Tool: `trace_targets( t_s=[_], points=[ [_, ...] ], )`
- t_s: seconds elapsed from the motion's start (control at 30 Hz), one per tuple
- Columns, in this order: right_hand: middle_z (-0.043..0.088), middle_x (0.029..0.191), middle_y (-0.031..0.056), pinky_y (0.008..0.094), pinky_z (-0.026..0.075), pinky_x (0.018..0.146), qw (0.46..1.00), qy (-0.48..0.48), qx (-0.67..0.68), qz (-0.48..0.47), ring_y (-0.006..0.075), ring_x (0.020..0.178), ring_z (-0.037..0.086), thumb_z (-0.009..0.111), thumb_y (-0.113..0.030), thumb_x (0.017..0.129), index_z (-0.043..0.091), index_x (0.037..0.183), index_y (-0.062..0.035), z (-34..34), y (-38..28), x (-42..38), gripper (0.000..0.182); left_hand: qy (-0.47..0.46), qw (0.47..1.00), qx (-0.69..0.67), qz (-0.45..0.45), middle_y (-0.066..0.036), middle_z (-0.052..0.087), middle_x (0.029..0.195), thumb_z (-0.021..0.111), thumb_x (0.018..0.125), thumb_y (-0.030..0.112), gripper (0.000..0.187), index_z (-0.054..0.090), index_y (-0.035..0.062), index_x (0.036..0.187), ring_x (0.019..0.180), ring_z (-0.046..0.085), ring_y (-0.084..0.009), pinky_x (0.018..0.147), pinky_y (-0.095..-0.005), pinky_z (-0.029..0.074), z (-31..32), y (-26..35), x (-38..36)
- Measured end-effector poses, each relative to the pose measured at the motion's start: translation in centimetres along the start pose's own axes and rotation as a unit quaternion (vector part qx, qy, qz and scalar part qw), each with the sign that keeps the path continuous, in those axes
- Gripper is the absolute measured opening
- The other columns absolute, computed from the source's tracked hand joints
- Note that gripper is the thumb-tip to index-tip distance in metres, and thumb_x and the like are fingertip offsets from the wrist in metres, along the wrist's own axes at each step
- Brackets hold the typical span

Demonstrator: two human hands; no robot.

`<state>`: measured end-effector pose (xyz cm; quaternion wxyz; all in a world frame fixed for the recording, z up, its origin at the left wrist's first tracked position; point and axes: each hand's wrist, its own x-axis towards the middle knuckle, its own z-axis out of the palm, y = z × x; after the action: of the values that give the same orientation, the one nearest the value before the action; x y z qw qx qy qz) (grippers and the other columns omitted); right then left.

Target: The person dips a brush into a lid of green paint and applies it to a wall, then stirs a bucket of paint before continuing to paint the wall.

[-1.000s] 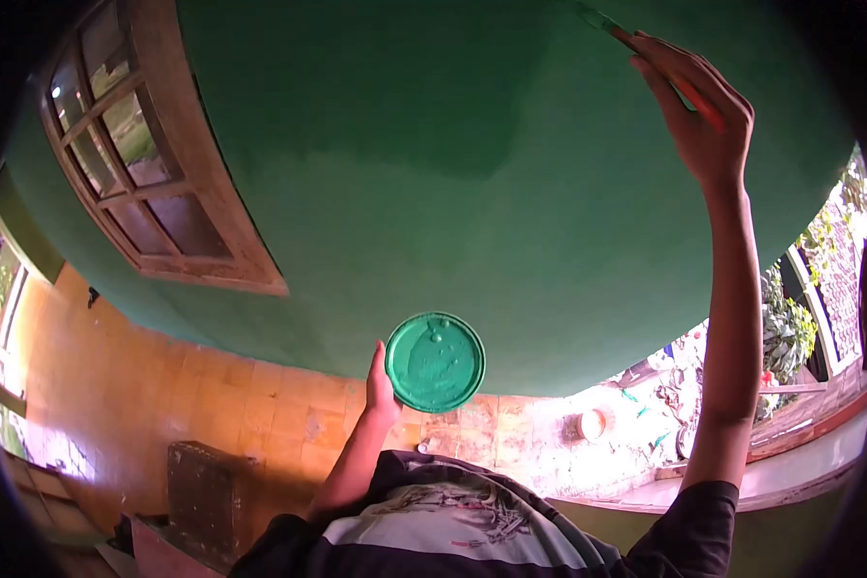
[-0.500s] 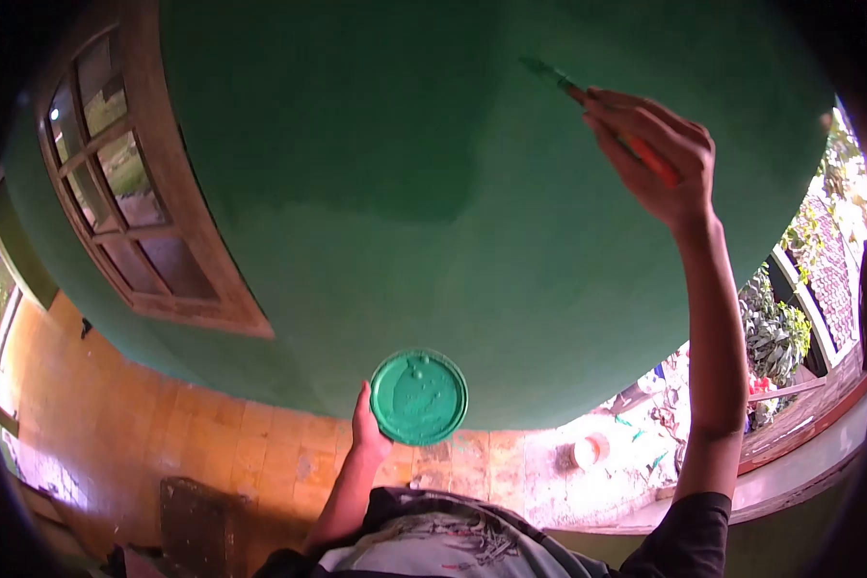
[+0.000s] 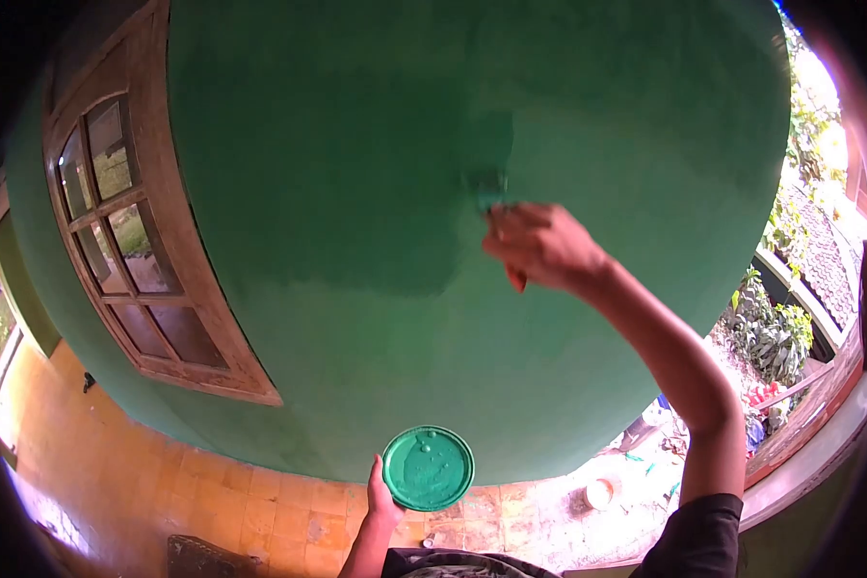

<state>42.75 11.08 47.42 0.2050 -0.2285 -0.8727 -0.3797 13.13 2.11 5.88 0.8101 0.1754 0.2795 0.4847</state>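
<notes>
My right hand (image 3: 541,243) is closed around a paintbrush (image 3: 486,191), its bristles against the green wall (image 3: 559,356) and the red end of its handle poking out below my fingers. The bristles are blurred. They lie along the right edge of a darker green patch (image 3: 356,183), where a short dark stroke runs upward. Low in the view, my left hand (image 3: 383,496) grips the left rim of a round green lid (image 3: 429,468), which holds wet green paint with a few blobs on its face. Some of my left fingers are hidden beneath it.
A wooden-framed window (image 3: 130,231) is set in the wall at left. Below runs an orange tiled floor (image 3: 289,511), with a white tub (image 3: 599,494) in the sunlit part at right. Plants (image 3: 771,328) stand outside beyond a ledge.
My right hand has moved down and left, bringing the brush to the dark patch's edge, where a new dark stroke shows. The view has tilted up, so the lid appears lower.
</notes>
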Motion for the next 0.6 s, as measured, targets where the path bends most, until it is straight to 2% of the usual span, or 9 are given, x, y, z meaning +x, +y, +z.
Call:
trace_targets(
  t_s=[0.1, 0.2, 0.23, 0.3, 0.37, 0.4, 0.47, 0.57, 0.6],
  points=[
    [0.056, 0.076, 0.0045, 0.0404, 0.051, 0.054, 0.997, -0.039, 0.054, 0.027, 0.0249, 0.071, 0.061, 0.067, -0.003, 0.069, 0.052, 0.078, -0.0122, 2.5, -2.9, -2.3, 0.019, 0.003, 1.0, 0.0, -0.005, -0.013, 0.057, 0.143, 0.036, 0.105, 0.059, 0.065, 0.052, 0.0093, 0.144, 0.13, 0.056, -0.0301, 0.111, -0.0485, 0.045, 0.4, 0.3, -1.1],
    [0.054, 0.072, 0.0057, 0.0414, 0.05, 0.052, 0.994, -0.046, 0.089, 0.054, 0.0258, 0.069, 0.061, 0.064, 0.0, 0.069, 0.053, 0.078, -0.011, 3.2, -2.3, -2.8, 0.018, -0.01, 1.0, -0.004, -0.006, -0.012, 0.058, 0.143, 0.036, 0.105, 0.058, 0.065, 0.052, 0.0094, 0.144, 0.13, 0.056, -0.0293, 0.111, -0.0476, 0.044, -0.2, 0.2, -1.1],
    [0.057, 0.073, 0.0061, 0.0419, 0.051, 0.051, 0.993, -0.047, 0.093, 0.056, 0.0269, 0.068, 0.062, 0.061, 0.002, 0.069, 0.057, 0.082, -0.0114, 1.9, -1.2, -2.0, 0.019, -0.017, 1.0, -0.007, -0.01, -0.012, 0.058, 0.143, 0.036, 0.105, 0.058, 0.064, 0.052, 0.0093, 0.144, 0.13, 0.056, -0.029, 0.111, -0.0471, 0.044, -0.5, 0.1, -1.2],
    [0.065, 0.08, 0.0044, 0.0411, 0.051, 0.052, 0.997, -0.015, 0.059, 0.044, 0.0273, 0.071, 0.065, 0.062, 0.001, 0.072, 0.065, 0.09, -0.0139, -0.3, 2.0, -0.5, 0.024, -0.02, 1.0, -0.006, -0.01, -0.012, 0.058, 0.143, 0.037, 0.105, 0.058, 0.065, 0.052, 0.0092, 0.144, 0.13, 0.056, -0.0287, 0.111, -0.0468, 0.044, -0.5, 0.2, -1.2],
    [0.063, 0.078, 0.0035, 0.0399, 0.052, 0.053, 0.998, 0.063, -0.019, 0.023, 0.026, 0.069, 0.064, 0.062, 0.001, 0.072, 0.065, 0.091, -0.0139, -3.2, 4.7, 1.8, 0.024, -0.024, 1.0, -0.005, -0.006, -0.012, 0.058, 0.143, 0.037, 0.105, 0.059, 0.065, 0.052, 0.0091, 0.144, 0.13, 0.056, -0.0285, 0.111, -0.0465, 0.044, -0.3, 0.1, -1.1],
    [0.063, 0.078, 0.0035, 0.0399, 0.052, 0.053, 0.998, 0.063, -0.019, 0.022, 0.026, 0.069, 0.064, 0.062, 0.001, 0.072, 0.065, 0.091, -0.0139, -5.0, 5.3, 3.0, 0.024, -0.024, 1.0, 0.002, 0.001, -0.012, 0.058, 0.143, 0.037, 0.105, 0.059, 0.065, 0.052, 0.0091, 0.144, 0.13, 0.056, -0.0286, 0.111, -0.0465, 0.044, -0.2, 0.1, -1.1],
    [0.059, 0.073, 0.0029, 0.039, 0.053, 0.055, 0.987, 0.059, -0.145, 0.043, 0.0237, 0.07, 0.063, 0.065, -0.001, 0.071, 0.064, 0.088, -0.0136, -7.6, 5.6, 5.0, 0.022, -0.024, 1.0, 0.008, 0.008, -0.012, 0.058, 0.143, 0.037, 0.105, 0.059, 0.065, 0.052, 0.009, 0.144, 0.13, 0.056, -0.0287, 0.111, -0.0464, 0.044, -0.1, 0.2, -1.2],
    [0.056, 0.072, 0.0023, 0.0384, 0.053, 0.056, 0.988, 0.1, -0.108, -0.033, 0.0217, 0.072, 0.062, 0.07, -0.006, 0.068, 0.06, 0.082, -0.0134, -4.4, 4.3, 4.3, 0.018, -0.004, 1.0, -0.001, -0.002, -0.012, 0.058, 0.143, 0.036, 0.105, 0.059, 0.066, 0.052, 0.009, 0.144, 0.13, 0.056, -0.0289, 0.111, -0.0466, 0.044, 0.3, 0.1, -1.4],
    [0.056, 0.073, 0.0024, 0.0385, 0.053, 0.057, 0.996, 0.054, -0.061, -0.04, 0.0216, 0.073, 0.062, 0.071, -0.009, 0.067, 0.059, 0.081, -0.0135, -2.3, 3.3, 3.1, 0.019, -0.002, 1.0, 0.001, -0.001, -0.012, 0.058, 0.143, 0.036, 0.105, 0.059, 0.066, 0.052, 0.009, 0.144, 0.13, 0.056, -0.029, 0.111, -0.0467, 0.045, 0.3, 0.1, -1.4]
  ],
)
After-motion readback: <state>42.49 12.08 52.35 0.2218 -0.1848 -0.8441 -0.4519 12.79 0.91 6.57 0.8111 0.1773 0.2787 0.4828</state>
